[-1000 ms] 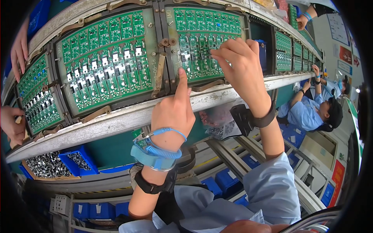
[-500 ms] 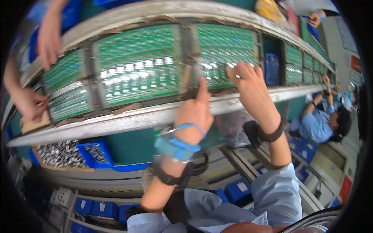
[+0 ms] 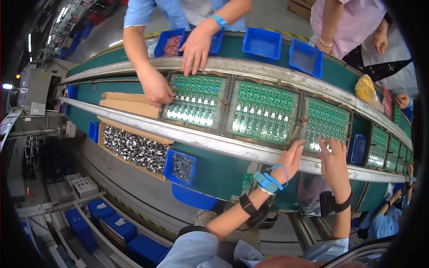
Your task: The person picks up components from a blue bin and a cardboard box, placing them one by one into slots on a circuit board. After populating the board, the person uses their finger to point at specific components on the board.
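Observation:
My left hand reaches over the near metal rail, fingers stretched toward the near left corner of a green circuit board panel in a dark frame. I see nothing held in it. My right hand is over the near edge of the same panel, fingers bent and drawn together at the board. Anything between those fingertips is too small to make out. Rows of small shiny parts sit on the panel. To its left lies a similar panel. My left wrist wears a blue coiled band, and both wrists carry dark straps.
Across the line, a co-worker's hands touch the leftmost panel. Metal rails border the panels. A cardboard box of small metal parts and a blue bin of parts stand at the near left. Blue bins line the far side.
The view has swung left, revealing the co-worker and parts box. My left hand has drawn back from the divider toward the near rail. My right hand stays at the same panel.

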Motion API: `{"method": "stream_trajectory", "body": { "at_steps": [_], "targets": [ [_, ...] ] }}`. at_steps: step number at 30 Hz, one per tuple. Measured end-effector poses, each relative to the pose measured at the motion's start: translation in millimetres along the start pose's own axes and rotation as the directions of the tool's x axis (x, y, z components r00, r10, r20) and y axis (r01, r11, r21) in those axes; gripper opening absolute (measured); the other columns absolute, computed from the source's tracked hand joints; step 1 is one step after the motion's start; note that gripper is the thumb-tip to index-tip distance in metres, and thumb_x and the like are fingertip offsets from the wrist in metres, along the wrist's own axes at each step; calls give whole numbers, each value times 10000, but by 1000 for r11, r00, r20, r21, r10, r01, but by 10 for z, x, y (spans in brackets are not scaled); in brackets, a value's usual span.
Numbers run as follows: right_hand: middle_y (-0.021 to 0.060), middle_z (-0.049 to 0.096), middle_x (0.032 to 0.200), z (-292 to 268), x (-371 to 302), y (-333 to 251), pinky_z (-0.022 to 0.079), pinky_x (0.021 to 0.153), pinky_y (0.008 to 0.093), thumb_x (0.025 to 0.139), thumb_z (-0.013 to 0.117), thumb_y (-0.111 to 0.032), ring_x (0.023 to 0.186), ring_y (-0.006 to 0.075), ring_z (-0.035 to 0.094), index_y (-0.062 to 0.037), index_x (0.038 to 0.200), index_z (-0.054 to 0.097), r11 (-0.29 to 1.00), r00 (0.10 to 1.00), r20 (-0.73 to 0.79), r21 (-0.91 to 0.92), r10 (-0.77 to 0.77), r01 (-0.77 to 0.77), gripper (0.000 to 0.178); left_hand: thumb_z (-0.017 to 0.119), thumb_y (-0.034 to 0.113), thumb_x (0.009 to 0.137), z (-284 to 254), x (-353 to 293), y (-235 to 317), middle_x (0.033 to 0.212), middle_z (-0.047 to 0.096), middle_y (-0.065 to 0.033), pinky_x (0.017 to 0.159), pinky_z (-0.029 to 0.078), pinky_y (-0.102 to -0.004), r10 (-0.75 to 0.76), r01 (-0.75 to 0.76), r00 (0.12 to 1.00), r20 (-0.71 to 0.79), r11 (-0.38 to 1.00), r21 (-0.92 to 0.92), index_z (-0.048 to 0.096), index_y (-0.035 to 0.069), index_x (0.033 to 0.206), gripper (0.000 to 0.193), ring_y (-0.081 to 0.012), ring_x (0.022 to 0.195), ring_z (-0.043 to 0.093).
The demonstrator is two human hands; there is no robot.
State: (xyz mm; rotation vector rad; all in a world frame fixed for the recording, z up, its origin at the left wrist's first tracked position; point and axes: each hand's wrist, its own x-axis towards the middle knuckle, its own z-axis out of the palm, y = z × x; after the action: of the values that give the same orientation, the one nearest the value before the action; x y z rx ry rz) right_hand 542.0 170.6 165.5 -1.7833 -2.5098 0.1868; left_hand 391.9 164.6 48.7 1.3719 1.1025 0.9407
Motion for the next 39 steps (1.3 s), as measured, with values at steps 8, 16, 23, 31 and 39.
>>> {"method": "stream_trajectory", "body": {
  "at_steps": [8, 16, 23, 31, 39],
  "targets": [
    [106, 566, 846, -206, -12, -462, 464, 678, 388, 682, 680, -31, 754, 280, 557, -20, 953, 663, 888, 996, -71, 460, 50, -12, 272, 139, 559, 985, 99, 29, 424, 686, 581, 4, 503, 401, -232, -326, 307, 941, 88, 714, -629, 494, 137, 1289, 630, -80, 575, 503],
    [98, 629, 896, 15, 10, 372, 510, 712, 355, 690, 704, -28, 826, 290, 617, -52, 874, 639, 753, 989, -94, 657, 113, -24, 197, 202, 520, 1001, 506, 412, 389, 793, 602, -22, 536, 422, -205, -393, 419, 906, 157, 777, -470, 595, 41, 1068, 623, -77, 662, 546],
    [114, 660, 884, 33, -172, 867, 528, 635, 314, 834, 652, -71, 770, 235, 664, -30, 902, 639, 619, 952, -53, 770, 303, -154, 81, 344, 432, 1004, 565, 702, 232, 616, 536, -2, 460, 347, -200, -373, 602, 794, 481, 594, -533, 594, 45, 949, 464, -76, 545, 500],
    [78, 660, 848, 440, -162, 1966, 546, 671, 257, 923, 587, -114, 750, 140, 658, 29, 1050, 623, -90, 810, 190, 982, 555, -169, 195, 444, 177, 984, 972, 728, -147, 648, 531, -22, 488, 325, -248, 117, -104, 993, -28, 951, 290, 583, 35, 994, 199, -83, 520, 427],
    [106, 666, 923, 815, -61, 1991, 543, 784, 293, 926, 569, -106, 825, 174, 668, 41, 1085, 577, -136, 776, 199, 980, 598, -146, 216, 433, 100, 967, 848, 787, -382, 718, 586, -138, 496, 385, -310, -80, 70, 996, 30, 970, 233, 584, 71, 1080, 191, -202, 490, 498]
  ]
}}
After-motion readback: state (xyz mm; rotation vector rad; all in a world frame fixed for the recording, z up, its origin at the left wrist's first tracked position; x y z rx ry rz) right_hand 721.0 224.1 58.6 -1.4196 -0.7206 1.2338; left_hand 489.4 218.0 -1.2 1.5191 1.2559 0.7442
